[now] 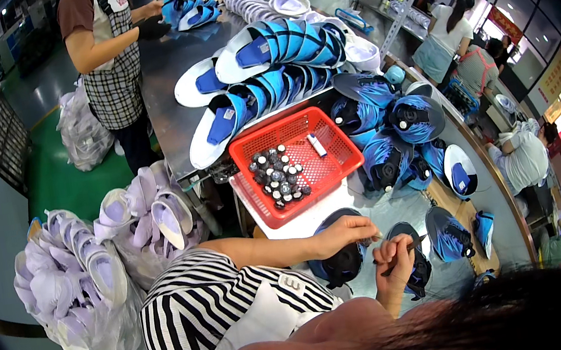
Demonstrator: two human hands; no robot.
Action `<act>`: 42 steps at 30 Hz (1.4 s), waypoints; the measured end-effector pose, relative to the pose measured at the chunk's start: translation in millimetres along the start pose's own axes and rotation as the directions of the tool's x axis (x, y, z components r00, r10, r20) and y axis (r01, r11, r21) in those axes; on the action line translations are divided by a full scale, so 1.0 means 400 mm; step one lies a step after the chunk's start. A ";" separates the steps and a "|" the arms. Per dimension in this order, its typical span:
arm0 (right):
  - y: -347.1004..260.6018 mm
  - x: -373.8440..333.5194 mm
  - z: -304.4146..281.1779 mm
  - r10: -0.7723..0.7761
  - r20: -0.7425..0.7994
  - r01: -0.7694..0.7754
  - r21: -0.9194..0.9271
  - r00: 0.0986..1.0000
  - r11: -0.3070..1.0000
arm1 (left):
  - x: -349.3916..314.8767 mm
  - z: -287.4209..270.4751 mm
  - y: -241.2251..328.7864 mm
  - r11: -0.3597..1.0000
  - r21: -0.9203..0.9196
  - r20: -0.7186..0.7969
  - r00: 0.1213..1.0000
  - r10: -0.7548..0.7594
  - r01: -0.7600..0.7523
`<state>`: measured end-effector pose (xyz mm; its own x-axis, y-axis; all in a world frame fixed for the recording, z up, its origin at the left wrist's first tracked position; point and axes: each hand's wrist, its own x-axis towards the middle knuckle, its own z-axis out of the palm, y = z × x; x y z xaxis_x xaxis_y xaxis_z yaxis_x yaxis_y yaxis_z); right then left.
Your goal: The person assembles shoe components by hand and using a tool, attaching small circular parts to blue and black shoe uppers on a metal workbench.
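My left hand (348, 235) is pinched at the fingertips, where a small pale bit shows that I cannot make out. Close beside it, my right hand (394, 259) is curled into a fist around something dark and thin, whose kind is unclear. A dark blue-black shoe upper (418, 277) lies beside and partly behind the right hand. Below the left hand sits another dark shoe upper (339, 266), partly covered by the forearm. Just past them, a red plastic basket (268, 212) holds several small round black and white pieces (279, 175) and a small white bottle (317, 145).
Blue-and-black shoe uppers (387, 125) are piled to the right of the basket. Nested blue shoes with white soles (244, 112) line the metal table behind it. At left stand bags of pale lilac shoes (72, 287). A co-worker in a checked apron (114, 83) handles blue pieces at the far left.
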<state>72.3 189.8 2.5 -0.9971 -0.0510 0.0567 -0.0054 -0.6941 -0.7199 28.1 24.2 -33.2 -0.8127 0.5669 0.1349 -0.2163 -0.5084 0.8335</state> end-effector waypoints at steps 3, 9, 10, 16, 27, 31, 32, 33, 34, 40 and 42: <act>-0.004 -0.054 -0.057 -0.020 -0.061 0.024 0.071 0.998 0.997 | 0.025 -0.009 0.000 0.848 -0.520 0.003 0.993 -0.118 0.103; -0.034 -0.066 -0.051 -0.083 -0.179 0.058 -0.140 0.980 0.989 | 0.060 -0.030 -0.007 0.987 -0.046 0.102 0.984 -0.147 0.152; -0.034 -0.052 -0.033 -0.096 -0.180 0.056 -0.220 0.979 0.974 | 0.053 -0.006 0.013 0.974 0.217 0.119 0.989 -0.085 0.058; -0.061 -0.062 -0.046 -0.195 -0.188 0.074 -0.510 0.963 0.857 | 0.058 0.047 0.085 0.854 0.465 0.116 0.941 -0.319 0.232; -0.068 -0.040 -0.013 -0.369 0.409 0.444 -0.896 0.835 0.011 | 0.039 0.032 0.092 0.879 0.338 0.081 0.920 -0.383 0.337; -0.033 -0.053 -0.044 -0.073 -0.043 0.029 -0.633 0.996 0.774 | 0.029 0.022 0.080 0.897 0.321 0.006 0.947 -0.322 0.303; -0.029 -0.056 -0.054 -0.048 -0.088 -0.018 -0.629 0.995 0.777 | 0.030 0.025 0.071 0.895 0.326 -0.026 0.949 -0.314 0.305; -0.028 -0.059 -0.059 -0.041 -0.081 -0.012 -0.570 0.996 0.822 | 0.036 0.037 0.077 0.894 0.300 -0.037 0.941 -0.337 0.332; -0.025 -0.064 -0.054 -0.049 -0.075 0.004 -0.514 0.996 0.858 | 0.032 0.047 0.086 0.897 0.276 -0.034 0.936 -0.350 0.346; -0.012 -0.045 -0.053 0.068 -0.036 -0.076 -0.411 0.997 0.908 | 0.015 0.028 0.058 0.952 0.234 -0.045 0.980 -0.193 0.198; -0.018 -0.045 -0.052 -0.048 -0.018 0.026 -0.628 0.999 0.778 | 0.023 0.027 0.051 0.951 0.242 -0.065 0.981 -0.183 0.193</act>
<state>88.7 210.6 -7.6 -0.9969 -0.0051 0.0790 -0.0782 -0.0907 -0.9928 22.1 25.9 -9.1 -0.7929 0.6069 -0.0547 -0.2315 -0.2169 0.9484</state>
